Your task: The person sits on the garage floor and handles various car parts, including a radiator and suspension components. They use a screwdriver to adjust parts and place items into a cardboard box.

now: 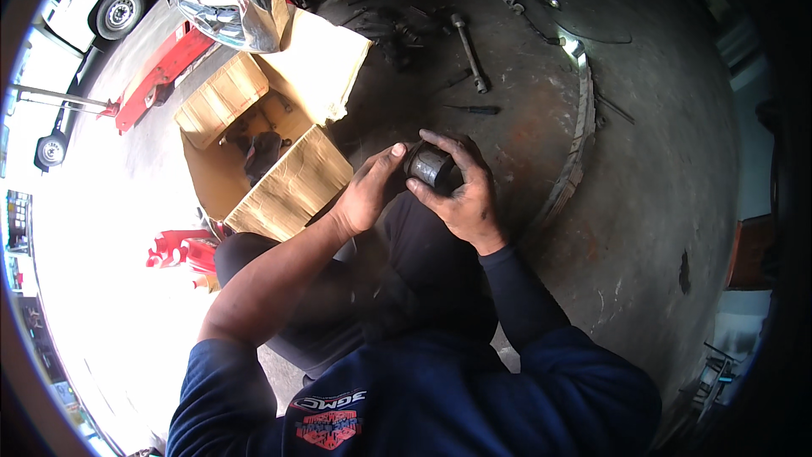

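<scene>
Above my knees I hold a dark, greasy metal cylinder (430, 167), possibly a bushing, with a worn shiny patch on its side. My right hand (470, 203) is closed round its right side, with fingers over the top and the thumb at the lower edge. My left hand (369, 192) grips the left end, its thumb pointing up beside it. The fingers of the left hand are mostly hidden behind the part. Just left of my hands stands an open cardboard box (292, 182) with dark metal parts inside.
A long socket wrench (468, 52) and a screwdriver (474, 109) lie on the floor ahead. A lit work lamp (573, 46) sits at the end of a curved strip (577, 131) on the right. Left are a red floor jack (161, 76) and red bottles (186, 250).
</scene>
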Available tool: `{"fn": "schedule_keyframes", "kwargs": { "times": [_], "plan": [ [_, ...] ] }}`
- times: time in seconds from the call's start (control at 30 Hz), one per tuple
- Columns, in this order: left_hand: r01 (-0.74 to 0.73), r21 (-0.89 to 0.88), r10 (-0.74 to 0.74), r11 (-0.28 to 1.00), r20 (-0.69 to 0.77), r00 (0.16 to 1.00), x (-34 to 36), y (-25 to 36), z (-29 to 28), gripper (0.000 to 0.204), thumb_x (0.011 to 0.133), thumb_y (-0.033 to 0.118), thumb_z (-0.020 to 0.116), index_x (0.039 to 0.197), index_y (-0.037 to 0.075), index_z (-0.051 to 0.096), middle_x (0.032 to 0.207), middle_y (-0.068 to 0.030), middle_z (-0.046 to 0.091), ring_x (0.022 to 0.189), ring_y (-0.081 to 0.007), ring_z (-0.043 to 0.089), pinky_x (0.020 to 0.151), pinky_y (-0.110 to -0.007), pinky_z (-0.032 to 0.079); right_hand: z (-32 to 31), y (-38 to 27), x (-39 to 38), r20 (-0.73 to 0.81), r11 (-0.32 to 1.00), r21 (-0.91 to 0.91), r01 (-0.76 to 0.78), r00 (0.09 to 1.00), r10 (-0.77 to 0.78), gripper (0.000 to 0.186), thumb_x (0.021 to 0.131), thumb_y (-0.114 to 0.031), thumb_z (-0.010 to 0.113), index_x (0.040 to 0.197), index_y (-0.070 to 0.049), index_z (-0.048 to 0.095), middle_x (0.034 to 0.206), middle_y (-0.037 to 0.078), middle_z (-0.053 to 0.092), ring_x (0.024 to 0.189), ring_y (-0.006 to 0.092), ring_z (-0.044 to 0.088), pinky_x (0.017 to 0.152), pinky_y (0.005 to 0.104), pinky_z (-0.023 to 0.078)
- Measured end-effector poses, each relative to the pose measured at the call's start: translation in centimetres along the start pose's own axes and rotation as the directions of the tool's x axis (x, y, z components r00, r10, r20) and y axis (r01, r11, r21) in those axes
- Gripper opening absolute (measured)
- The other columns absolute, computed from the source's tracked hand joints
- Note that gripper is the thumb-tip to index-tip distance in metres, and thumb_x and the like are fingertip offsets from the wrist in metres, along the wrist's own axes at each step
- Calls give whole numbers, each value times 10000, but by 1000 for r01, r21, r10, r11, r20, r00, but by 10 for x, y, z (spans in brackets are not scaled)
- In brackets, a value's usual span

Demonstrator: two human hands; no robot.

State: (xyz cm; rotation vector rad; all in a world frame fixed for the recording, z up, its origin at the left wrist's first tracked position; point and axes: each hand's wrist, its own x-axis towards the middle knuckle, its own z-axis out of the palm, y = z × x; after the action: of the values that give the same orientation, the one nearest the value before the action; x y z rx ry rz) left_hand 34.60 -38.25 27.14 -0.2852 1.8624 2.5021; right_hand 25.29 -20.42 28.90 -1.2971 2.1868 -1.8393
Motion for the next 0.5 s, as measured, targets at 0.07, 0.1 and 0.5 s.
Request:
{"fn": "schedule_keyframes", "kwargs": {
  "times": [0.07, 0.1, 0.5],
  "plan": [
    [10, -76, -8, 997, 33, 999, 1, -2, -1, 603, 1194, 483, 376, 1415, -14, 637, 1355, -127, 694, 1292, -213, 599, 1194, -360, 400, -1, 1, -1, 23, 1000, -7, -21, 1000, 21, 623, 835, -65, 899, 1415, -49, 674, 1382, 144, 682, 1301, 311, 641, 1118, 410, 515],
    [22, -118, -17, 993, 41, 999, 2, -3, -1, 598, 1193, 478, 380, 1415, -14, 636, 1359, -129, 691, 1292, -215, 599, 1198, -360, 395, -1, 2, -2, 22, 1000, 1, -21, 1000, 21, 617, 845, -60, 892, 1420, -52, 669, 1394, 143, 672, 1324, 314, 624, 1134, 410, 506],
    [-49, 100, 50, 994, -10, 999, -3, 5, -3, 482, 1157, 374, 487, 1419, -8, 620, 1324, -118, 686, 1249, -205, 631, 1122, -352, 465, -1, 0, -2, -20, 991, -134, -13, 1000, 11, 653, 814, -14, 864, 1427, -54, 643, 1371, 160, 651, 1291, 363, 619, 1106, 451, 524]
  ]
}}
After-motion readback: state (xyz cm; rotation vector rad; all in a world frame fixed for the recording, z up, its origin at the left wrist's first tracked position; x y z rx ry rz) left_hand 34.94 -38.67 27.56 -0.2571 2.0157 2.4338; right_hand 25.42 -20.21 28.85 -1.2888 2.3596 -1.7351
